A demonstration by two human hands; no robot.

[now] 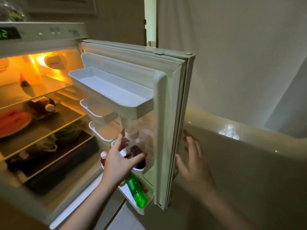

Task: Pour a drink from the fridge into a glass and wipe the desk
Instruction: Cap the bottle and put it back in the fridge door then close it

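Note:
The fridge door (167, 103) stands wide open. In one of its lower door shelves stands a clear plastic bottle of dark red drink (135, 146) with a pale cap. My left hand (118, 165) is wrapped around the bottle's body, thumb on its right side. My right hand (192, 160) is spread flat, fingers apart, beside the outer edge of the door, holding nothing. No glass is in view.
A green bottle (137, 191) lies tilted in the lowest door shelf. A small red-capped bottle (103, 157) stands left of my left hand. The top door shelf (116, 92) is bare. Inside the fridge are a cut watermelon (13, 122) and dark containers.

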